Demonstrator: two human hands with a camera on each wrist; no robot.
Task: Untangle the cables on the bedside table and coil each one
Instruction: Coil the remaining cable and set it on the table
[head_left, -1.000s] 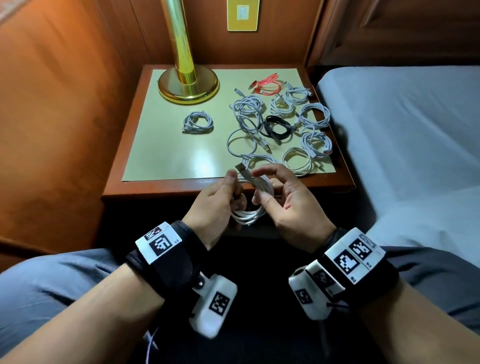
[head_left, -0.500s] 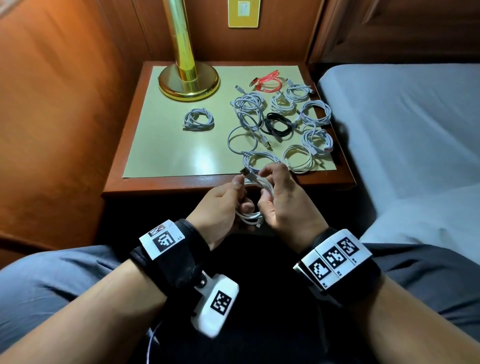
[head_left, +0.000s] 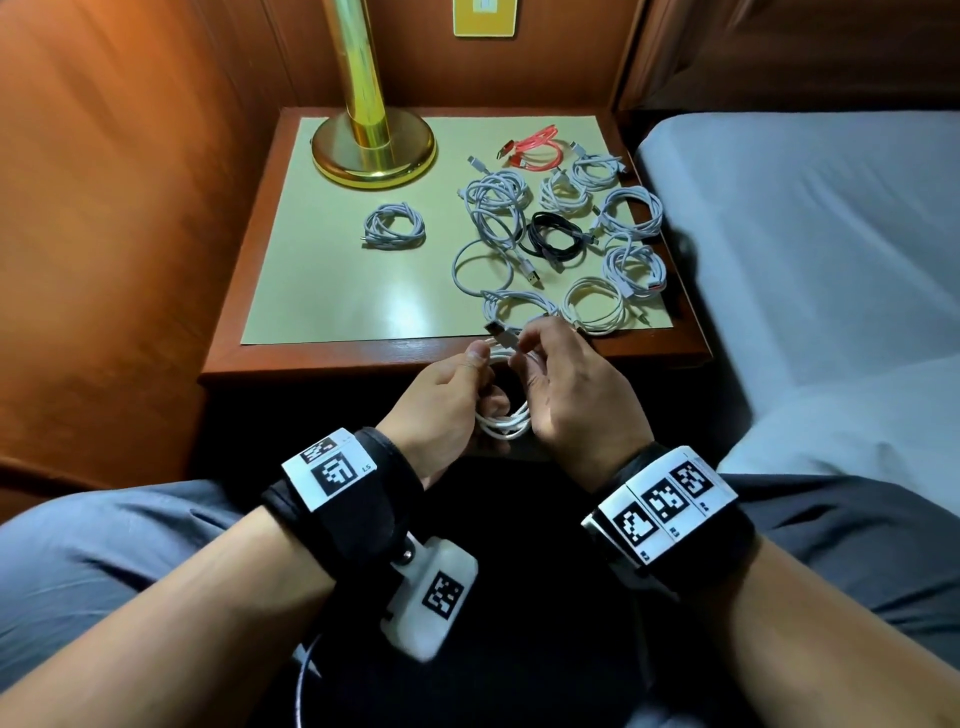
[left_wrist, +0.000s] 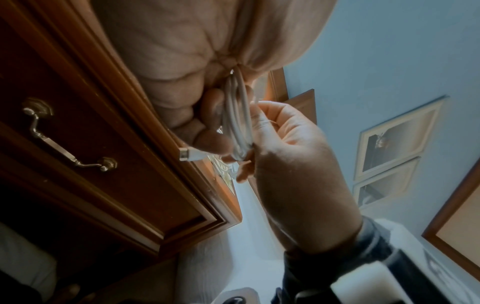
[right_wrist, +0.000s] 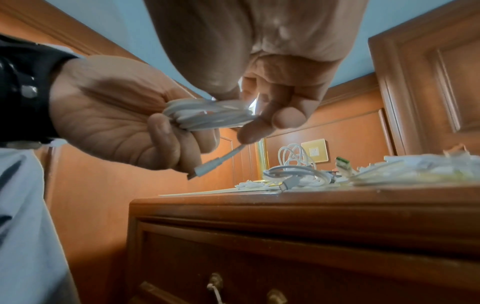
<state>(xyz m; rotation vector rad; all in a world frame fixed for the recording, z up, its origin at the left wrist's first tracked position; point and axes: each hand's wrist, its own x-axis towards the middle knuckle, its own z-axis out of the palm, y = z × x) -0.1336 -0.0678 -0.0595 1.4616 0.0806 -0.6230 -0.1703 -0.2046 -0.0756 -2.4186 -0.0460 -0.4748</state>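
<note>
Left hand (head_left: 441, 400) grips white cable coil (head_left: 506, 423) off table's front edge; right hand (head_left: 571, 389) pinches plug end (head_left: 501, 336) just above, seemingly tucking. Risk: loose tail slips, loops spring open.

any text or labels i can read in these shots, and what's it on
"LS": on the white tag of the left wristband, beside its square coded pattern.
Right wristband: tiny marks under its three coded squares, too small to read.
White camera block under the left wrist: coded pattern only, no words.
Yellow wall plate: no legible text.
Cables and plugs: none readable.
</note>
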